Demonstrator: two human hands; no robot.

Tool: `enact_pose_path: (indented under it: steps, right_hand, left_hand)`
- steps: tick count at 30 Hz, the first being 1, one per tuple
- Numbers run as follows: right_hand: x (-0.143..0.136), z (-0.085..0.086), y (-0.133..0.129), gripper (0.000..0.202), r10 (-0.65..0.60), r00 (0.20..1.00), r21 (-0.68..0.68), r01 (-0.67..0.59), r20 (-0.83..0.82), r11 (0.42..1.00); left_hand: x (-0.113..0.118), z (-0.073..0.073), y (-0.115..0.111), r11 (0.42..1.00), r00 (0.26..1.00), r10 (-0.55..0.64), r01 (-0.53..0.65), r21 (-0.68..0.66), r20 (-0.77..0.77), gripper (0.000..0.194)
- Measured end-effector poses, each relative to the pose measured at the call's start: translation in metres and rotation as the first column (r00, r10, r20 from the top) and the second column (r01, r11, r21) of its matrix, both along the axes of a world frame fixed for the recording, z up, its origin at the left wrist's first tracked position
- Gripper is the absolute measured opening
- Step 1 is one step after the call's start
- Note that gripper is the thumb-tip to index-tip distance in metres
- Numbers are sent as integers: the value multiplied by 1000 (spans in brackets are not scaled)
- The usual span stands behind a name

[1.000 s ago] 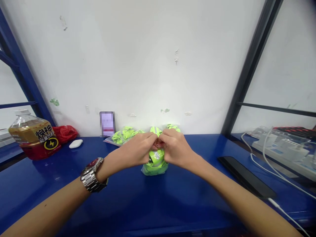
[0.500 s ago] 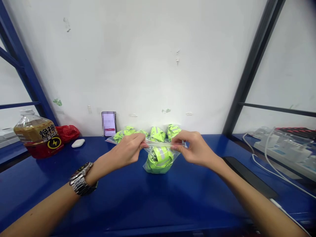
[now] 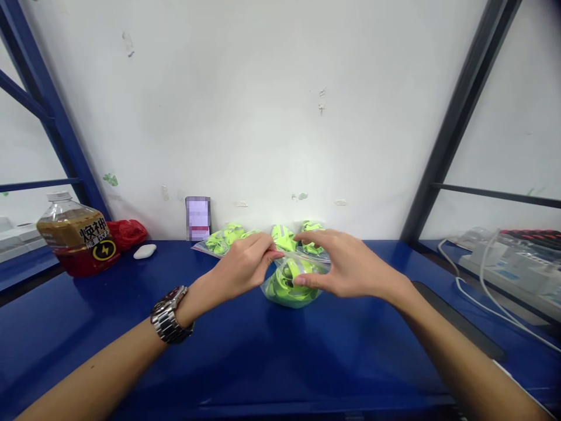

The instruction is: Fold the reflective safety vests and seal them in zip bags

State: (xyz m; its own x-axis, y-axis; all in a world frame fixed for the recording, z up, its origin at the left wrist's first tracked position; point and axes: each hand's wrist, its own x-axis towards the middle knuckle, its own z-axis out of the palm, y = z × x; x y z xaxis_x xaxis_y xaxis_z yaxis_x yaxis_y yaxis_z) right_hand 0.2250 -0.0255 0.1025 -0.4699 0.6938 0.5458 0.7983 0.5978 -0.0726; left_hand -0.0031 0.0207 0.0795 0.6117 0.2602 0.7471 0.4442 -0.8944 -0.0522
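A clear zip bag (image 3: 291, 301) with a folded neon-yellow reflective vest (image 3: 287, 283) inside rests over the blue tabletop. My left hand (image 3: 245, 263), a metal watch on its wrist, pinches the bag's top edge at the left. Around the bag's right side, my right hand (image 3: 346, 263) is open, thumb and fingers spread apart; the thumb lies in front of the bag. Part of the bag's opening is hidden behind the right hand. Behind, along the wall, lie several similar bundles, among them a bagged yellow bundle (image 3: 225, 237) and another yellow bundle (image 3: 283, 237).
A phone (image 3: 198, 219) leans on the wall. At left stand a large drink bottle (image 3: 79, 237), a red plastic bag (image 3: 127, 234) and a white case (image 3: 145, 251). At right lie a dark flat device (image 3: 460, 321), white cables (image 3: 482, 292) and a power strip with chargers (image 3: 521, 269).
My right hand has let go of the bag's top edge and spread its fingers. My left hand has moved right along with its end of the bag.
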Motion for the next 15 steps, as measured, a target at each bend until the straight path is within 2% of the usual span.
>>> enact_pose_path:
  steps: [2, 4, 6, 8, 10, 11, 13, 15]
  right_hand:
    - [-2, 1, 1, 61, 65, 996, -182, -54, 53, 982]
    - [5, 1, 6, 46, 145, 989, -331, -129, 21, 935]
    - [23, 0, 13, 33, 163, 984, -357, -178, -71, 917]
    - [50, -1, 24, 30, 89, 987, -291, -125, -136, 949]
    - [79, -7, 37, 31, -68, 982, -148, 43, -173, 988]
    - [93, -13, 45, 33, -164, 969, -76, 152, -188, 986]
    - [116, -32, 62, 35, -345, 914, 48, 362, -215, 931]
    - [131, -61, 80, 42, -398, 894, 150, 431, -208, 890]
  left_hand:
    - [5, -1, -2, 1000, 1000, -28, 28, -6, -3, 16]
    - [5, -3, -1, 999, 1000, -24, 23, -36, -5, 17]
    - [-3, -7, 7, 996, 1000, 25, -26, -87, -8, 19]
    - [-18, -13, 20, 986, 994, 106, -108, -127, -20, 22]
    - [-38, -21, 37, 965, 975, 217, -222, -140, -49, 22]
    - [-50, -26, 46, 949, 959, 275, -282, -145, -66, 21]
    - [-74, -37, 65, 915, 922, 376, -384, -121, -88, 19]
    - [-95, -48, 80, 876, 870, 467, -480, -56, -154, 21]
